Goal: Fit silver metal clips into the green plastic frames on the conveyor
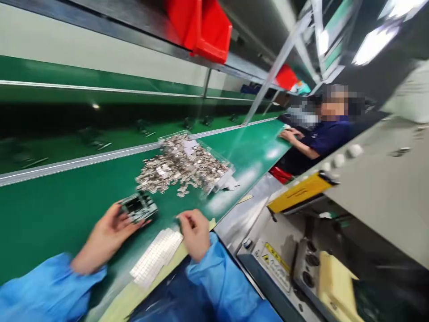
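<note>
On belt (60, 223), bag (214, 150) of metal parts (177, 165)

Circuit board (138, 208) in left hand (105, 239), white sheet (156, 257) by right hand (195, 235)

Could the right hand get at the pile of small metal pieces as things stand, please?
Probably yes: the right hand is close to the pile of small metal pieces, with only green belt between them.

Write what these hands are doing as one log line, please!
left hand: holds dark circuit board | right hand: fingers pinched, beside white label sheet | nearby: small metal parts pile, green belt
</note>
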Motion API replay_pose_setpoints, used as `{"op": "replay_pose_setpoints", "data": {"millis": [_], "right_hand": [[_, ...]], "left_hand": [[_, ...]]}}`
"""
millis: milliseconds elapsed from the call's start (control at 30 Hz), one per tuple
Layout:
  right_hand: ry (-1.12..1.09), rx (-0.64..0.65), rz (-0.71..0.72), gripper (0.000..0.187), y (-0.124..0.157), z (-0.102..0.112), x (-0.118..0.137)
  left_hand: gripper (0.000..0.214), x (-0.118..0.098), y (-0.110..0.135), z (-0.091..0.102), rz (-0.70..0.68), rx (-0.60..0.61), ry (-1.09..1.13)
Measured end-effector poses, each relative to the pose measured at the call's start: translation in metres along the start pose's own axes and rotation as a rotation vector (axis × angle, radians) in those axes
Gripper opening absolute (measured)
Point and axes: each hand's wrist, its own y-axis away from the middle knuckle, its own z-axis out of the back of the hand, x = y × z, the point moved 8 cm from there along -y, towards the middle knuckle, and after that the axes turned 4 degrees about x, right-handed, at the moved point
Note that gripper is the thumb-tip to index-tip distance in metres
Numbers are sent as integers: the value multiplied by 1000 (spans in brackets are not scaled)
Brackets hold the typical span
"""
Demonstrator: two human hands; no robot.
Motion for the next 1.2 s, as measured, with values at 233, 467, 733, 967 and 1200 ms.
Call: {"op": "replay_pose_setpoints", "data": {"millis": [233,467,733,967,1200], "right_hand": [[-374,124,-317,29,12,-11,8],[-383,174,-359,27,33,-25,35],[-251,192,-246,18,46,-34,51],[-18,132,-53,11,45,-30,66],[81,117,4,13,50,-30,65]], "left_hand": [[64,11,39,-10,2,72,192],[44,-10,59,-24,-182,198,154],[40,-14,68,-32,-154,263,123],[41,-12,70,-34,-137,264,73],[41,-12,72,-35,-131,289,-2]]}}
